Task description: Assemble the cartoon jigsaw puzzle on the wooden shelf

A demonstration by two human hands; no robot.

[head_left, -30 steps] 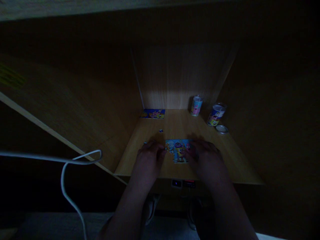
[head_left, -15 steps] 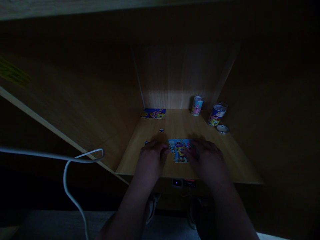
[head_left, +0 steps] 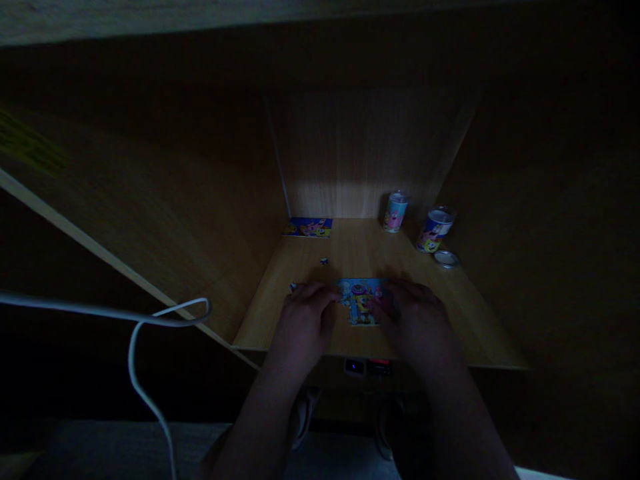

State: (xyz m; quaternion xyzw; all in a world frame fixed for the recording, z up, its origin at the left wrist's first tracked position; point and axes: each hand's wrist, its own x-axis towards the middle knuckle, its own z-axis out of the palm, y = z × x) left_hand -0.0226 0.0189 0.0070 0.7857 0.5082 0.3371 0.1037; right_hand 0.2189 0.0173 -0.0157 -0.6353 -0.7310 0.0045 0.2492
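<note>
"Your left fingers (head_left: 323, 291): gripping anything?"
"Can't tell; they're at the left edge of the jigsaw (head_left: 359, 303)."
"Your right fingers (head_left: 406, 291)?"
"Parted over its right side; it lies between both, seemingly longest crosswise."

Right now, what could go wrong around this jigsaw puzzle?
The left hand's grip, at the stepped left edge of the SpongeBob jigsaw puzzle, might push it out of line. The same grip could knock the partly hidden piece just behind it. In this dim light, the small loose piece farther back may be overlooked.
</note>
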